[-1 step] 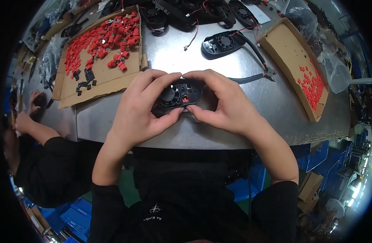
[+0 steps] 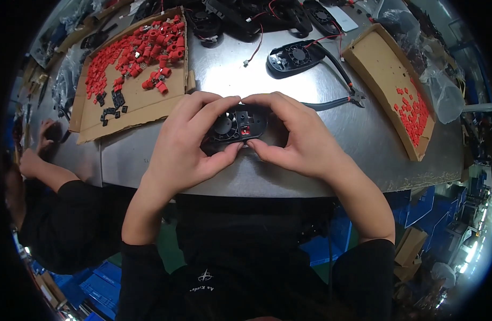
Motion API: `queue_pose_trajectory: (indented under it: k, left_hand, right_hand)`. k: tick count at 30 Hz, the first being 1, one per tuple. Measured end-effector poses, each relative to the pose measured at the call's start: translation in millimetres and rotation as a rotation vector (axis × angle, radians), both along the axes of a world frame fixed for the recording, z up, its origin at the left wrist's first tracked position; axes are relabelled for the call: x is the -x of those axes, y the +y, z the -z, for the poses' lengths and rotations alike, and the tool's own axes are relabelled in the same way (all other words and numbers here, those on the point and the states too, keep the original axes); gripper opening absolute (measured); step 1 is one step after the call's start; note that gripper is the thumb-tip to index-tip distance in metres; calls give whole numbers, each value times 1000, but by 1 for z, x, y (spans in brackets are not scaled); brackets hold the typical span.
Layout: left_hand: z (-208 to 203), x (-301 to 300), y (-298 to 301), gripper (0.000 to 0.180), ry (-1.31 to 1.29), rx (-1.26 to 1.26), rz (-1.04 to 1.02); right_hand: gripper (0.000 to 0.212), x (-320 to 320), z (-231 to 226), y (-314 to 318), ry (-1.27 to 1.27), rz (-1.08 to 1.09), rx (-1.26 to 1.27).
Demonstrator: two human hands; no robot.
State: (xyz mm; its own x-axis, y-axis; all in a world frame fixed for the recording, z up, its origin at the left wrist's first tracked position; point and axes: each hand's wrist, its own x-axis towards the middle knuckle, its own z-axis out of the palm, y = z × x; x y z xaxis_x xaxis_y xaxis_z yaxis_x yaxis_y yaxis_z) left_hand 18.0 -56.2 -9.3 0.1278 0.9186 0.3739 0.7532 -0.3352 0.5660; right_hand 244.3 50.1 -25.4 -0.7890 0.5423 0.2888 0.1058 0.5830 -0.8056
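Between my two hands is a black oval plastic housing (image 2: 251, 122) with a small round fan (image 2: 223, 125) in its left part and a small red piece (image 2: 245, 130) set in the middle. My left hand (image 2: 190, 136) grips its left end, fingers along the far edge and thumb at the near edge. On the other end, my right hand (image 2: 297, 134) holds it the same way, both thumbs almost meeting at the near edge. The fingers hide the housing's ends. Just beyond my right hand lie black-handled cutting pliers (image 2: 356, 98).
At left, a cardboard tray (image 2: 144, 119) holds red caps and small black pieces. Another cardboard tray (image 2: 372, 64) at right holds small red pieces. Beyond my hands lies a similar fan housing (image 2: 294, 58), with more black housings (image 2: 230, 18) behind. A co-worker's arm (image 2: 48, 171) is at far left.
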Motion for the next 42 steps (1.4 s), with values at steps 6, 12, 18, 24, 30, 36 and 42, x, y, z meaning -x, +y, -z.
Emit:
queue_pose_trajectory:
  k: [6, 12, 18, 24, 30, 36, 42]
  left_hand:
    - [2, 0, -2, 63, 10, 18, -3]
    - [6, 0, 0, 63, -5, 57, 3]
    - [9, 0, -2, 61, -7, 50, 1]
    - [11, -1, -5, 60, -18, 45, -28]
    - [6, -1, -5, 58, -25, 95, -16]
    - [6, 0, -6, 61, -25, 85, -6]
    - [6, -3, -7, 61, -61, 118, -21]
  right_hand:
    - [59, 1, 1, -1, -29, 10, -35]
    - [58, 0, 2, 0, -88, 28, -111]
    - [59, 2, 1, 0, -82, 12, -113]
    - [81, 2, 1, 0, -153, 62, -220]
    - [121, 11, 15, -1, -65, 7, 82]
    - [120, 14, 16, -9, -53, 103, 141]
    - [124, 12, 18, -7, -78, 37, 79]
